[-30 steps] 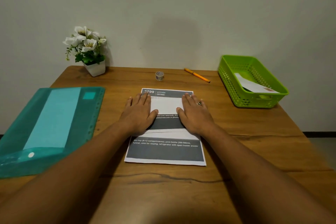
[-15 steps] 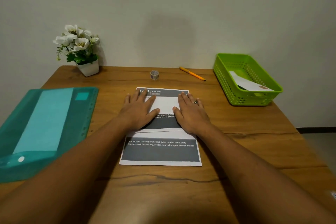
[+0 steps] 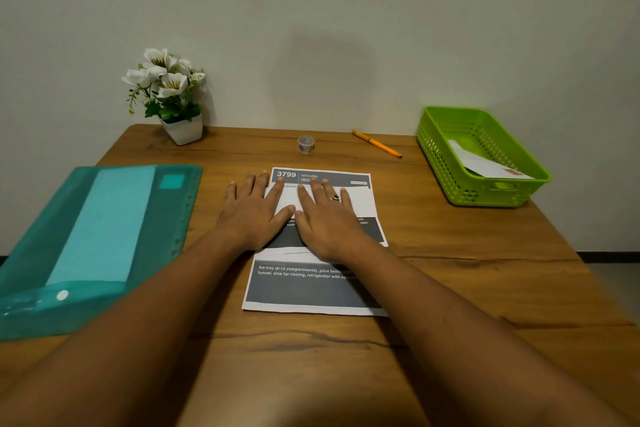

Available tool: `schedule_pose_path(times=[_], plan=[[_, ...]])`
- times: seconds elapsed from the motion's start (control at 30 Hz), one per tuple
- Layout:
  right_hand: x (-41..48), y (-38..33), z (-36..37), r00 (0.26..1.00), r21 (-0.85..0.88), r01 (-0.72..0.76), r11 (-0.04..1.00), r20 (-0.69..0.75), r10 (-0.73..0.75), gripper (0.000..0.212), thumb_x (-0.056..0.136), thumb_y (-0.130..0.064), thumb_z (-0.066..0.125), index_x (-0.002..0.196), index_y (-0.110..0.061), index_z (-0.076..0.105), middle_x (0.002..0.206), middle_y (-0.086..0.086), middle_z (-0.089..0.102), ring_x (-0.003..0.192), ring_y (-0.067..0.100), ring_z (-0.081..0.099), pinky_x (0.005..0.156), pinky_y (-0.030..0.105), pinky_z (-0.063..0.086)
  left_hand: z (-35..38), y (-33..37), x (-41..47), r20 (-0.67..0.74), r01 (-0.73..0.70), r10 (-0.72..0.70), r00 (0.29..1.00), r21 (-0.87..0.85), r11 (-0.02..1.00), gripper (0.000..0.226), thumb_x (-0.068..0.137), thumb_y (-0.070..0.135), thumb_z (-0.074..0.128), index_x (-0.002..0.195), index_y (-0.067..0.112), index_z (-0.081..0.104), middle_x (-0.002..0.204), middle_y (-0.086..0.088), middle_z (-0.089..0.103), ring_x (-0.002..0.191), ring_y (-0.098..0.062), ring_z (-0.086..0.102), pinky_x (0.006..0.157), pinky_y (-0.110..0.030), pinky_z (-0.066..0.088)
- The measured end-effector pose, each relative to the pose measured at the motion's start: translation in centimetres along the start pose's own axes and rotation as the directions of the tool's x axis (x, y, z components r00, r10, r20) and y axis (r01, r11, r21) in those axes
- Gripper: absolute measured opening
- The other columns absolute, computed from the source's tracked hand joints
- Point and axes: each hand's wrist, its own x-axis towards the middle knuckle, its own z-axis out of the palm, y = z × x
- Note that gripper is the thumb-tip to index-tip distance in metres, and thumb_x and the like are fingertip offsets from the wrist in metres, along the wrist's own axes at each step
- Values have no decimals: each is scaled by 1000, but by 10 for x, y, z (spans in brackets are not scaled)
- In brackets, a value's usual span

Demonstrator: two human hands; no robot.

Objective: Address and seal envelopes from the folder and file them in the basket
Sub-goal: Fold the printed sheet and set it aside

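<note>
— Where's the envelope (image 3: pixel 362 201) now?
— On the printed sheet (image 3: pixel 311 291), mid-table (image 3: pixel 467 270), nearer the far edge. The left hand (image 3: pixel 254 215) and right hand (image 3: pixel 327 218) lie flat on it, fingers straight and slightly spread, pressing down and pinching nothing.
— Anything different from a moment ago?
— The right hand has slid left across it. The thumbs now touch, where a white strip showed between them before, and the envelope's right end lies bare.
— Meaning?
— I'd guess it's being smoothed shut, so the sealing is about done. I see no writing on the part that shows.
— And the rest?
— The pen (image 3: pixel 376 144) and roll of tape (image 3: pixel 306 144) lie near the far edge, the folder (image 3: pixel 104 229) at the left edge. The basket (image 3: pixel 481 191) at the far right corner holds another envelope (image 3: pixel 485 166); this one is not yet filed
</note>
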Motion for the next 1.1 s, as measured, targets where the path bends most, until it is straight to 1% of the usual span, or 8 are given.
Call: schedule_pose_path(times=[0.1,0.2,0.47,0.63,0.73,0.83,1.0,1.1], plan=[[3,-3,4,1000,13,-3,1000,-3,3,63,111,-50,15,168,-24,10,175,9,1,161,30,-4,129,56,0,0,0,-1,-2,0,0,1000,2,1000,71,103,64,11,164,30,-2,172,-8,-2,158,-29,-4,126,-57,2],[1,14,4,998,4,-58,998,-1,58,65,109,-55,16,168,-26,8,175,8,0,161,30,-5,129,55,-2,-1,1,-1,4,2,-2,1000,-4,1000,72,103,64,13,164,29,-1,172,-7,-3,158,-30,-4,126,-57,2],[-23,86,-4,972,-47,-236,971,-23,235,72,106,-63,15,168,-26,8,175,9,3,161,32,0,128,56,2,-5,-1,-3,35,-20,21,999,-19,1000,77,101,66,10,164,25,-3,172,-7,-5,158,-29,-7,126,-56,0],[-25,91,-7,970,-33,-242,970,3,242,80,104,-69,16,168,-23,5,175,9,0,161,32,-3,128,58,0,-15,0,-1,118,-18,20,993,-18,1000,89,96,76,16,164,23,-4,172,-7,-5,158,-31,-6,125,-59,1],[-25,91,-15,968,-15,-239,971,72,239,92,98,-79,18,168,-22,4,175,10,-4,161,33,-5,127,58,-1,-30,-1,2,121,-90,92,988,-17,996,90,95,76,32,164,22,12,169,-8,13,154,-31,13,123,-57,15],[-25,93,-27,965,-13,-227,974,129,226,99,93,-85,25,168,-23,5,175,9,-3,161,32,-2,127,57,2,-42,-4,9,110,-126,127,986,-13,992,87,89,79,46,158,29,29,157,-7,32,142,-28,31,115,-50,33],[-21,98,-39,963,-8,-213,977,168,211,103,90,-85,40,167,-24,11,175,6,6,160,32,6,126,55,10,-55,0,20,180,-115,124,976,-61,991,87,78,79,63,149,34,40,151,-6,40,140,-27,34,114,-51,34],[-19,99,-45,968,-20,-192,981,162,192,104,88,-84,47,166,-23,14,173,8,17,157,34,18,124,55,20,-57,0,21,151,-118,128,980,-72,990,89,73,81,66,144,31,45,144,-4,45,133,-23,37,109,-49,39]])
